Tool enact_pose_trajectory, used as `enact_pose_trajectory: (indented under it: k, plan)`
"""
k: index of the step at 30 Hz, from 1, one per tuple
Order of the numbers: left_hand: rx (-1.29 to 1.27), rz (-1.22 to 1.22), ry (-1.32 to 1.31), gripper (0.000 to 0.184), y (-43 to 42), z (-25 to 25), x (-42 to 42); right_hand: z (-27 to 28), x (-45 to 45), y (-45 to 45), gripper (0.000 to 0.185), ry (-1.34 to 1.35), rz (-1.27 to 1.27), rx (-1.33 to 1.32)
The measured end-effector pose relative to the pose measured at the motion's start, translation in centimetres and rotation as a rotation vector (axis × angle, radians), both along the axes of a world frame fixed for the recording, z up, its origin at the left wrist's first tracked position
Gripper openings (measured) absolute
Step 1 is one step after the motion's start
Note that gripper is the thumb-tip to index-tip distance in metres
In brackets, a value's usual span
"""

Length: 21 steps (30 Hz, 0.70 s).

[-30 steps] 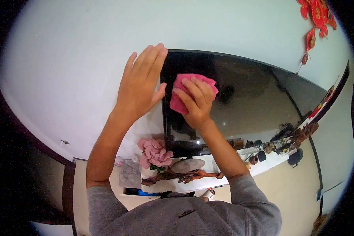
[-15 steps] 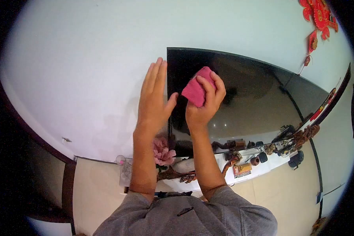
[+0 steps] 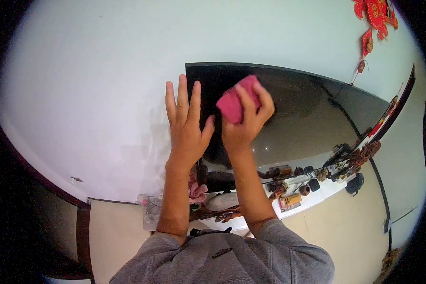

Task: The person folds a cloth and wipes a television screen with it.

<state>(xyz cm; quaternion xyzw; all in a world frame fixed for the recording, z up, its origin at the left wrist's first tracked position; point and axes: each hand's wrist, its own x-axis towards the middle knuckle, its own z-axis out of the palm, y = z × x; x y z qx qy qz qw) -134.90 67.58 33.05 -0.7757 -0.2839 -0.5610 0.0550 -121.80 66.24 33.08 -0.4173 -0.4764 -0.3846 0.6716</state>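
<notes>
One hand, the right (image 3: 244, 131), pinches a folded pink cloth (image 3: 229, 106) between its thumb side and its curled fingers. From that palm the cloth lies up and to the left, its long side slanting from lower left to upper right. Behind it is the dark television (image 3: 303, 113), near its left end; whether cloth and glass touch, I cannot tell (the hand is a little blurred). The screen's long axis runs away to the right, so most of the glass lies on the right hand's side, and that hand is the nearer one to it. Left of the cloth, the left hand (image 3: 186, 130) has its fingers spread and nothing in its grip, overlapping the screen's left edge, its thumb towards the cloth. Farther out are the pale wall (image 3: 94, 94), pink flowers (image 3: 198, 193) below and a white shelf (image 3: 315, 198) of ornaments.
</notes>
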Motion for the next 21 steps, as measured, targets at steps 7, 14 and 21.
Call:
enact_pose_trajectory:
  k: [7, 14, 21]
  plan:
    - [0.010, -0.022, -0.055, 0.078, 0.2, -0.1, 0.6, 1.6, 4.1, -0.6, 0.045, 0.229, -0.023, 0.098]
    - [0.036, 0.060, -0.158, 0.064, 0.3, 0.3, 1.2, 2.2, 0.1, -1.3, 0.049, -0.218, 0.164, -0.158]
    - [-0.039, 0.023, -0.298, 0.064, -1.3, 0.6, 3.2, 2.7, 8.6, -2.8, 0.037, 0.189, -0.062, 0.029]
